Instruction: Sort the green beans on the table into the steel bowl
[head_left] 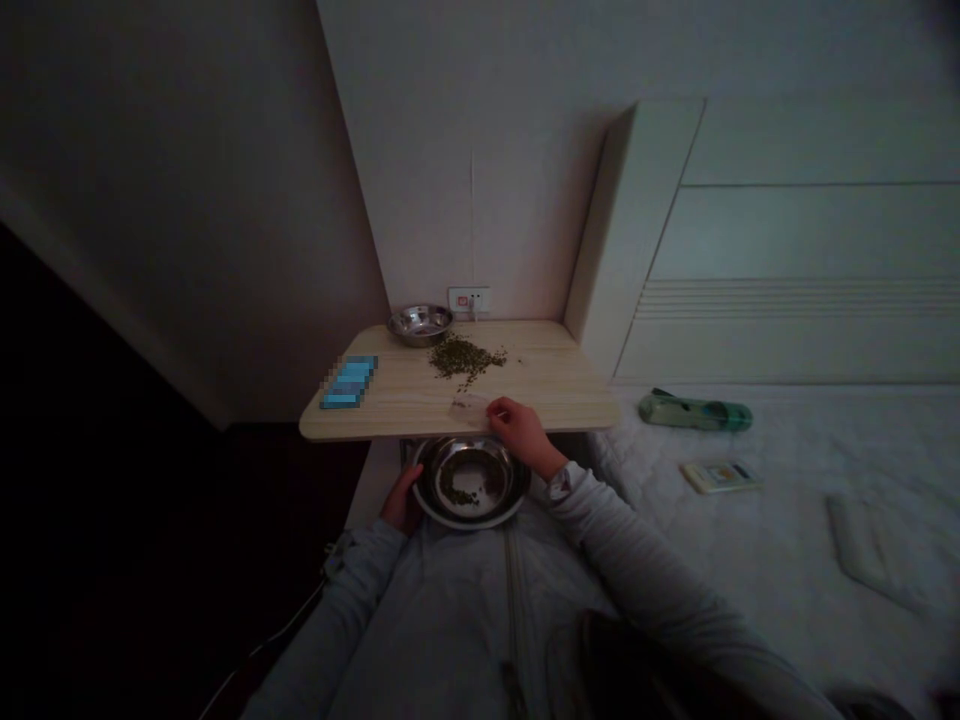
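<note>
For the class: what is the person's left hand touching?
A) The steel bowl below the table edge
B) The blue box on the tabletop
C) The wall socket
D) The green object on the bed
A: the left hand curls against the outer side of the steel bowl.

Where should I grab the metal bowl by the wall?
Pinch the rim of the metal bowl from the front left, thumb inside. The rim sticks out like a lip, the wall is behind it, and the green bits lie on its right front side, so coming from the left misses them.
</note>
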